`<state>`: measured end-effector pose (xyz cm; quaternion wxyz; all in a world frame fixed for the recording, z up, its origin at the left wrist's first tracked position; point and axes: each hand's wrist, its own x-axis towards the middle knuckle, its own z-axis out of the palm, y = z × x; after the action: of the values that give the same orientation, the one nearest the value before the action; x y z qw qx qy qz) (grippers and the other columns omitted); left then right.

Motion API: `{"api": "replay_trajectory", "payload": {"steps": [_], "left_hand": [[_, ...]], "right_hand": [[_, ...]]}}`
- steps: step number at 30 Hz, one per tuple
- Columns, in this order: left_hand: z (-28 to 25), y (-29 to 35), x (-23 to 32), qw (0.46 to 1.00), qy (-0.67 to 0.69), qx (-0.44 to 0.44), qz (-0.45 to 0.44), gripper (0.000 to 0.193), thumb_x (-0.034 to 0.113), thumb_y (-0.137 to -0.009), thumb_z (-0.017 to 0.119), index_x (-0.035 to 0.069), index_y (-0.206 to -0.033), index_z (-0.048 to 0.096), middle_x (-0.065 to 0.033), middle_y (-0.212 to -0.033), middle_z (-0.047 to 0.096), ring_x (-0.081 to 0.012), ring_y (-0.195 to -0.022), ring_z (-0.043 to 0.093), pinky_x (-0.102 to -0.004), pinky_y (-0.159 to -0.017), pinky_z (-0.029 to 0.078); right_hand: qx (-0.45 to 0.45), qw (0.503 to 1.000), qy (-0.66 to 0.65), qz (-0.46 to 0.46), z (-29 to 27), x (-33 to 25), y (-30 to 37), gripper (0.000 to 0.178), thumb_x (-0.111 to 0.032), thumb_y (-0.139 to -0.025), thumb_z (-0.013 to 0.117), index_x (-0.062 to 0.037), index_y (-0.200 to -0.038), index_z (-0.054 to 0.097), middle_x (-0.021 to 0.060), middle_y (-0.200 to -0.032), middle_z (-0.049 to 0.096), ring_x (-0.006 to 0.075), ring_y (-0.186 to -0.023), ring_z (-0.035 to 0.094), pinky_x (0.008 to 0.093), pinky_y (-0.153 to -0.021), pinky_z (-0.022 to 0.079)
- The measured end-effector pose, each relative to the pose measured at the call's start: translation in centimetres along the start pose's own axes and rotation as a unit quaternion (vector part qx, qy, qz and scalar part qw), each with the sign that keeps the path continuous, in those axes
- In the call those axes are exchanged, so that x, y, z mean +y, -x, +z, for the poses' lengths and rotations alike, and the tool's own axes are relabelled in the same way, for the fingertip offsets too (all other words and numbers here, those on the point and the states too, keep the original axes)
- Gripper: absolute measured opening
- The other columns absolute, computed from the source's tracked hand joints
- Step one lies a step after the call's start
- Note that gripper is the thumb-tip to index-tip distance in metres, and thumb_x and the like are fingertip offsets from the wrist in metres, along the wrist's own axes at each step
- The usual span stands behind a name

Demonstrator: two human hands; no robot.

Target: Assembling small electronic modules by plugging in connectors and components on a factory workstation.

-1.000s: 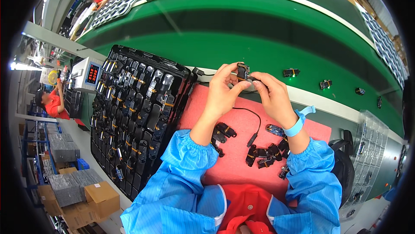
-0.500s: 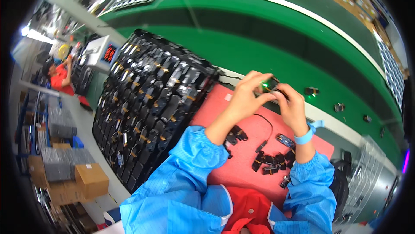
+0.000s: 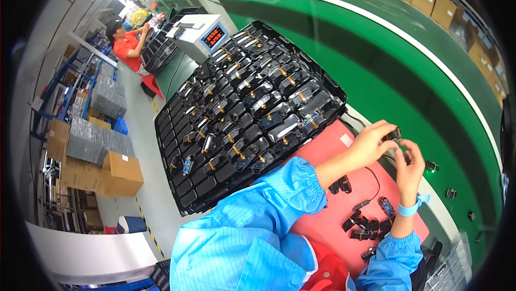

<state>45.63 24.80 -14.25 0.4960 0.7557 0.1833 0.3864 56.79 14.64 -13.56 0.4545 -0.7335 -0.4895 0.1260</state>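
A small black electronic module (image 3: 395, 134) is held up over the far edge of a pink foam mat (image 3: 323, 238). My left hand (image 3: 370, 147) pinches it between thumb and fingers from the left. From the right, my right hand (image 3: 410, 170), with a blue band at the wrist, closes its fingertips on the module's near side; the fingers partly hide it. Below the hands, a thin black cable (image 3: 365, 203) with a plug end lies on the mat. Beside it are several black modules (image 3: 365, 229) and one with a blue circuit board (image 3: 386, 206).
Left of the mat, a large black compartment tray (image 3: 258, 103) carries many parts. Behind it stands a white box with a red digital display (image 3: 214, 36). Several modules (image 3: 431, 167) sit along the green conveyor (image 3: 371, 76). A person in red (image 3: 127, 46) works at the far left.
My view has swung left, so the tray, mat and hands appear further right and lower. Both hands still grip the module; the green light seen on it before no longer shows.
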Motion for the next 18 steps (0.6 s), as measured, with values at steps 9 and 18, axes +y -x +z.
{"api": "replay_trajectory", "payload": {"steps": [9,18], "left_hand": [[-0.6,0.2,-0.7,0.978,-0.113,-0.088,0.151,0.034,-0.001,-0.068,0.065,-0.002,-0.101,0.057,-0.0151,-0.096,0.06,-0.0305,-0.088,0.058,-0.0354,-0.073,0.049],[-0.3,0.0,0.1,0.97,-0.111,-0.147,0.16,0.035,-0.005,-0.067,0.063,-0.001,-0.101,0.056,-0.0132,-0.096,0.059,-0.0296,-0.086,0.057,-0.0354,-0.071,0.048]], "right_hand": [[-0.136,0.916,-0.373,0.051,-1.7,0.6,-1.1,0.013,0.0,-0.081,0.053,-0.0037,-0.093,0.051,-0.003,-0.073,0.047,0.0031,-0.062,0.042,0.0164,-0.054,0.035],[-0.2,0.899,-0.386,0.053,-3.0,0.7,-0.8,0.008,0.001,-0.082,0.053,-0.0049,-0.086,0.048,-0.0048,-0.068,0.042,0.0022,-0.058,0.036,0.0176,-0.049,0.03]]}}
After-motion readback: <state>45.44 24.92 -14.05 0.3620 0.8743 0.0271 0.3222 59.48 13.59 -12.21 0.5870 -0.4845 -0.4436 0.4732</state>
